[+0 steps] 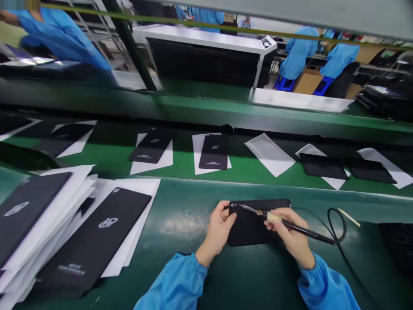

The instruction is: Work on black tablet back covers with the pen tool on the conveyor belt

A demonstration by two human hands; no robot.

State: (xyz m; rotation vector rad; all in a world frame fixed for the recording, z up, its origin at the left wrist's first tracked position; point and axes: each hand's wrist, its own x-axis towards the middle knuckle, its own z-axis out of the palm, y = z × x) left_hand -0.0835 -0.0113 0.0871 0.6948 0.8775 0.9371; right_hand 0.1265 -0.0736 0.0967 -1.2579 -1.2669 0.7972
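Left hand (219,230) clasps black panel (254,230) — right hand (292,239) grips, seemingly, a soldering iron (309,234).

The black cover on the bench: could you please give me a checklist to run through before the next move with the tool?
1. Left hand holds the black cover at its left edge: ok.
2. Right hand grips the tool like a pen: ok.
3. Tool tip over the cover's upper left corner: ok.
4. Tip touching the cover: cannot tell.
5. Cable loops right of the cover, off it: ok.
6. Cover flat on the bench: ok.
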